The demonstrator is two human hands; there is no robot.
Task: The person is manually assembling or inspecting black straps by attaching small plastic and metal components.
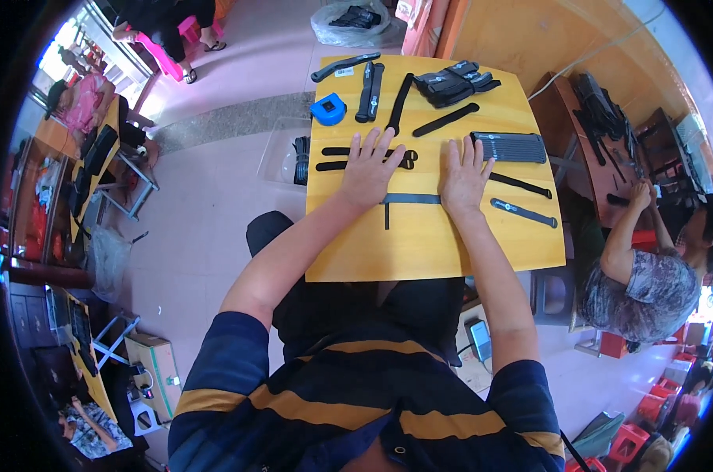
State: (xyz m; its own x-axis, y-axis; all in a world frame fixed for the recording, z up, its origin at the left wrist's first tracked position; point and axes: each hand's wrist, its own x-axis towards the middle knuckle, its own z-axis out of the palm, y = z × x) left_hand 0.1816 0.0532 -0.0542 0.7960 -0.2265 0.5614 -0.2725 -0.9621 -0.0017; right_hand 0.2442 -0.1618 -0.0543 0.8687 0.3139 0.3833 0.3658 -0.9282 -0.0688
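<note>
On the yellow table (349, 252), a black strap (414, 199) lies crosswise, with a short dark piece pointing toward me at its left end. My left hand (370, 169) rests flat with fingers spread, above that left end and partly over two black straps (334, 151) with rounded ends. My right hand (463, 179) lies flat and open on the strap's right end, hiding it. Beside it are a neat stack of black straps (522, 147) and two single straps, one farther (522, 186) and one nearer (524, 212).
A blue tape measure (328, 109) sits at the table's far left, near several loose straps (370, 92). A bundle of straps (455, 83) lies at the far edge. A clear plastic bin (281, 157) stands left of the table. At right, a person (644, 275) works at another table.
</note>
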